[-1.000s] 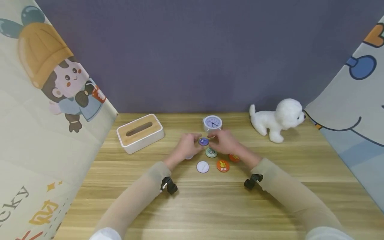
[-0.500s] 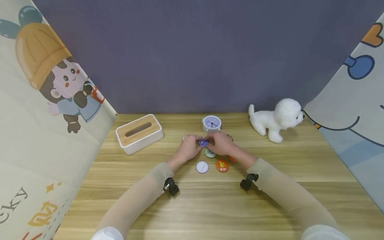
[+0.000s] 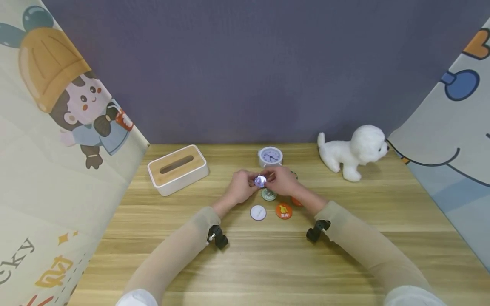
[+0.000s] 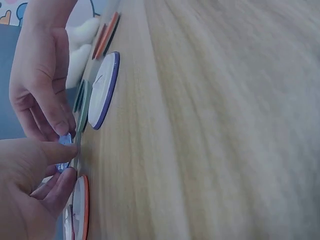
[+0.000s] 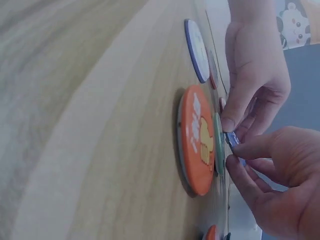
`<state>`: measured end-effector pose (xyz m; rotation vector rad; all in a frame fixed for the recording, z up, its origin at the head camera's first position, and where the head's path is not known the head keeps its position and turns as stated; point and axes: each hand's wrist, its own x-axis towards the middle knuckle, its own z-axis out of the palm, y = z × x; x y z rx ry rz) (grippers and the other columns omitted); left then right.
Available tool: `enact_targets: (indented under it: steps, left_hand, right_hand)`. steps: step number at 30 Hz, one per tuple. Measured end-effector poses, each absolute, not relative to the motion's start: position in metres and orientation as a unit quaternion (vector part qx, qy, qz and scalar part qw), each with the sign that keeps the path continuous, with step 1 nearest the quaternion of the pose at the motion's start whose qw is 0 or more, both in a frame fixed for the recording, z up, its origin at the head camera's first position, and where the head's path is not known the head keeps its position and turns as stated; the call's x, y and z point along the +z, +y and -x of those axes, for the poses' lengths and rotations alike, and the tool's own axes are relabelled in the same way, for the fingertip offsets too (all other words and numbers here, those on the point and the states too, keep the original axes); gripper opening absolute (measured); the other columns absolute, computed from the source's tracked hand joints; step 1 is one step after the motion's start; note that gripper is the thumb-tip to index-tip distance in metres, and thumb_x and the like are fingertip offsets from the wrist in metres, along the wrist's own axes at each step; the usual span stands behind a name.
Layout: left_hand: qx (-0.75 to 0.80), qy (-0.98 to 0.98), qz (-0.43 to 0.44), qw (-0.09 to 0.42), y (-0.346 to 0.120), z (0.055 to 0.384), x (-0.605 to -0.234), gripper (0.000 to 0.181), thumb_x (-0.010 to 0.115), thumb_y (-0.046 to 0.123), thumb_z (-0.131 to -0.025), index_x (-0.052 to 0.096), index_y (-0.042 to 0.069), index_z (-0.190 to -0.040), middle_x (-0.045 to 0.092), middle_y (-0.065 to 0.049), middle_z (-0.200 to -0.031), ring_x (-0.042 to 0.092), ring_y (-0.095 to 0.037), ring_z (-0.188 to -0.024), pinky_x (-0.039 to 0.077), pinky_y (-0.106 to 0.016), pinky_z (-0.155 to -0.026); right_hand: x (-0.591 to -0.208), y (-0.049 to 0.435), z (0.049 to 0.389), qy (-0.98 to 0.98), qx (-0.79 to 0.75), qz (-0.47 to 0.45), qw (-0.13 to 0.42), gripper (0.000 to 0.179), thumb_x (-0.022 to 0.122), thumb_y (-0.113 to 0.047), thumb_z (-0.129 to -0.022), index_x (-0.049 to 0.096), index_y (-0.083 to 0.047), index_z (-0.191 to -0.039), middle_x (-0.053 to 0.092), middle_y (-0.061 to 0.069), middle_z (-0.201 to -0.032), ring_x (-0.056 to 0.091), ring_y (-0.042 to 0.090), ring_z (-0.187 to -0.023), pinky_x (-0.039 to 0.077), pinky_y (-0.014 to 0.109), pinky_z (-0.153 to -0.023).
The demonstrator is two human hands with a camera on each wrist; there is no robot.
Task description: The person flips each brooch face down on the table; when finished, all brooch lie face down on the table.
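Well, the purple badge [image 3: 260, 181] was in front of the clock [image 3: 270, 156], a little to its left, and both hands had it. The left hand [image 3: 241, 187] pinched one side with its thumb and fingers, and the right hand [image 3: 284, 182] pinched the other side. So the hands were close to each other, with that small round thing between them. A soft, even squeeze from both sides seemed best, since a hard pinch on just one edge could have made it pop out. Its top shone with bright light, so tipping it a bit might have made the picture easier to see. I could not tell if its rim touched the table [image 3: 245, 267].

The green badge [image 3: 269, 195] lay a bit farther in front of the clock, so low fingers could have bumped it. The white badge [image 3: 258, 213] and the orange badge [image 3: 284, 211] lay even farther in front of the clock, out of the way. A second orange badge [image 3: 296, 202] peeked out by the right arm [image 3: 311, 199], in front of the clock and to its right, so that arm needed to move with care.
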<state>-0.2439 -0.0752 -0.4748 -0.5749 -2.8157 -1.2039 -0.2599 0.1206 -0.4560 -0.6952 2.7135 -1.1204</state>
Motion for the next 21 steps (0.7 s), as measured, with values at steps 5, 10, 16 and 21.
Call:
enact_targets:
  steps: [5,10,16,21]
  left_hand:
    - [-0.444,-0.881,0.16,-0.003,-0.077,0.241,-0.472,0.041,0.079,-0.003,-0.089,0.071,-0.008,-0.129,0.08,-0.022,-0.111,0.08,-0.027,-0.088,0.066,-0.021,-0.074]
    - [-0.51,-0.85,0.135,0.005,-0.079,0.24,-0.467,0.043,0.078,-0.004,-0.09,0.07,-0.007,-0.132,0.078,-0.025,-0.118,0.081,-0.033,-0.093,0.067,-0.024,-0.071]
    - [-0.556,-0.824,0.102,0.023,-0.08,0.239,-0.459,0.039,0.079,0.003,-0.091,0.073,-0.002,-0.129,0.08,-0.022,-0.112,0.081,-0.034,-0.098,0.068,-0.027,-0.077]
    - [-0.575,-0.813,0.083,0.036,-0.078,0.238,-0.454,0.032,0.077,0.016,-0.098,0.076,0.003,-0.127,0.081,-0.018,-0.112,0.081,-0.031,-0.099,0.069,-0.033,-0.08]
  right_hand:
    - [-0.456,0.124,0.262,0.888,-0.4,0.22,0.054,0.031,0.077,-0.004,-0.089,0.077,-0.003,-0.12,0.081,0.017,-0.111,0.08,0.028,-0.099,0.068,0.035,-0.085]
    - [-0.451,0.126,0.265,0.864,-0.452,0.215,0.057,0.032,0.075,0.001,-0.091,0.073,0.004,-0.123,0.079,0.022,-0.113,0.078,0.032,-0.1,0.068,0.035,-0.087]
    - [-0.446,0.129,0.268,0.847,-0.487,0.208,0.04,0.031,0.075,0.003,-0.091,0.072,0.008,-0.122,0.077,0.023,-0.108,0.077,0.028,-0.095,0.065,0.024,-0.083]
    - [-0.439,0.13,0.265,0.852,-0.485,0.196,0.025,0.028,0.077,-0.005,-0.095,0.075,0.002,-0.121,0.078,0.02,-0.109,0.076,0.029,-0.099,0.066,0.027,-0.084]
